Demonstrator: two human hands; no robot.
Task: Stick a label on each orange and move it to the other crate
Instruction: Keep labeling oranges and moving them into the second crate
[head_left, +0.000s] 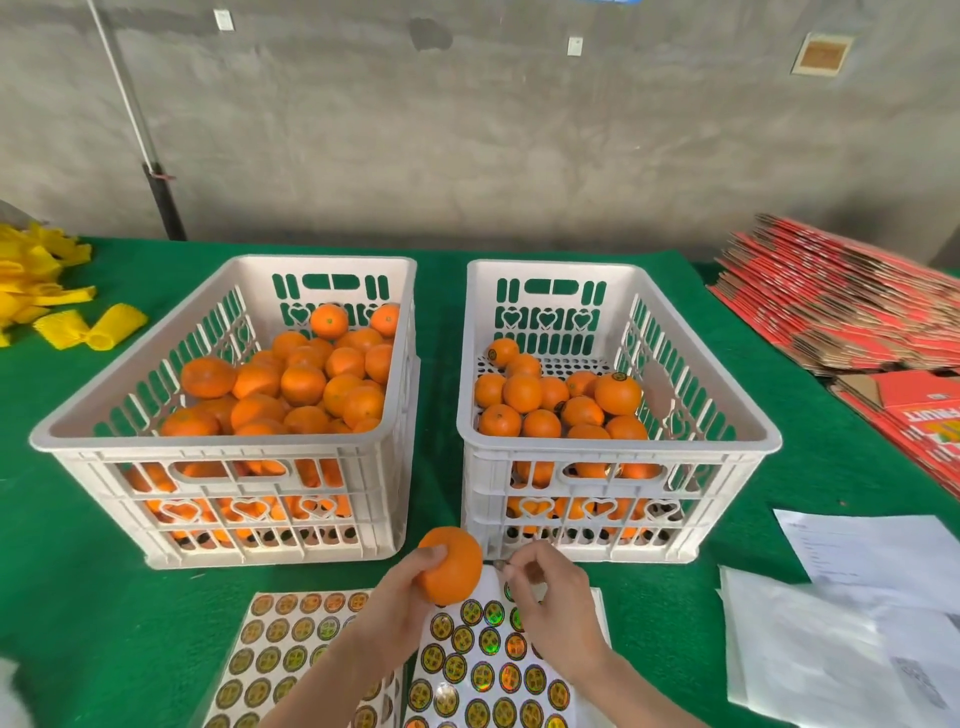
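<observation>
Orange (451, 566) sits in my left grip (400, 590), fingers curled round its near side and thumb across the front, held above the tabletop (78, 597) just in front of the gap between the two crates. My right grip (550, 603) is closed beside it, thumb and forefinger pinching what looks like a small label (497, 563), seen edge-on and close to the fruit but not touching it. Below both hands lie two label sheets: the right sheet (483, 670) under my right wrist, the left sheet (291, 644) partly under my left forearm, both covered in round gold-and-black stickers. The left crate (208, 444) is heaped with plain oranges (306, 384). The right crate (618, 449) holds fewer oranges (540, 395), some showing a dark round sticker on top. White papers (857, 623) lie at my right, flattened red cartons (841, 301) are stacked further back, and yellow foam sleeves (47, 291) lie at far left.
</observation>
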